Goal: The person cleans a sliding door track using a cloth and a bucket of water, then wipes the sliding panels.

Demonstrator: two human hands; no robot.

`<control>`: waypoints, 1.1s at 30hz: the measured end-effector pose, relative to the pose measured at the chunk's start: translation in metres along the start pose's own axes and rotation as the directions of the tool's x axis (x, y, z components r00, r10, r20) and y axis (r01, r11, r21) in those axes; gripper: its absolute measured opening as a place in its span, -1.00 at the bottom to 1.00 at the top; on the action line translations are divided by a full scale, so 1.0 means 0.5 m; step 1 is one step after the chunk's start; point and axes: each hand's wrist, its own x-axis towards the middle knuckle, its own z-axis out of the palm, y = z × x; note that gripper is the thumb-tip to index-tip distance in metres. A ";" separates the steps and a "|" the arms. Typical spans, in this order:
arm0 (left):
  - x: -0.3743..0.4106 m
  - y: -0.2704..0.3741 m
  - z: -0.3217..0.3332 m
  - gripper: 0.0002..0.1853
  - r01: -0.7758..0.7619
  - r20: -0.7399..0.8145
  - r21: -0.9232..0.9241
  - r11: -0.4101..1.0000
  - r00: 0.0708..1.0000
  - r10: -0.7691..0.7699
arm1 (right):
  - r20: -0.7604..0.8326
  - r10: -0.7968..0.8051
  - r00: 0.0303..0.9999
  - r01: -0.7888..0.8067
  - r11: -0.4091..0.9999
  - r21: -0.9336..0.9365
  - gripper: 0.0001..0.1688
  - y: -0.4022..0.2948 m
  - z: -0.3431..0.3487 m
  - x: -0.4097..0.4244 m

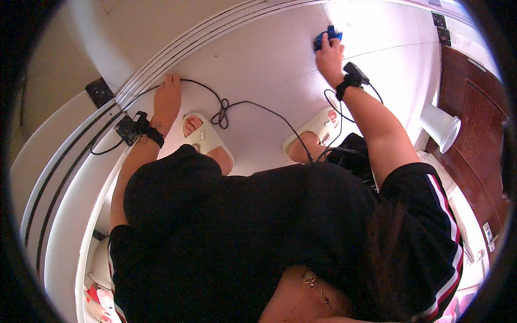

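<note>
My right hand (330,56) presses a small blue object (328,37), which looks like a cloth or a pad, onto the pale tiled floor (258,68). Its exact kind is blurred. Farther left, my left hand (167,95) reaches down beside a white grooved track (177,50). A black cable (202,84) passes at its fingertips; whether the fingers grip the cable or only rest there is hidden. Each wrist wears a black strap with a small dark box, the left box (128,128) and the right box (355,74).
The knotted cable crosses the floor between my feet in cream slippers (208,139). A white flared cylinder (440,125) is at the right, by a dark brown wooden panel (472,97). White rails with dark grooves (60,181) curve along the left.
</note>
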 end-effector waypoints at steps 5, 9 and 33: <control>0.013 -0.024 0.019 -0.77 -0.057 0.123 -0.029 0.998 0.991 0.060 | 0.193 -0.330 0.924 0.280 0.928 0.247 -0.51 -0.185 0.034 -0.065; -0.041 0.002 -0.080 -0.83 0.021 0.190 -0.357 0.934 0.980 0.051 | 0.160 -0.463 0.872 0.339 0.806 0.485 -0.43 -0.335 -0.014 -0.109; -0.199 0.034 -0.039 -0.74 0.635 0.482 -0.671 0.383 0.766 -0.425 | 0.078 -0.770 0.634 0.708 0.618 0.343 -0.51 -0.433 0.044 0.071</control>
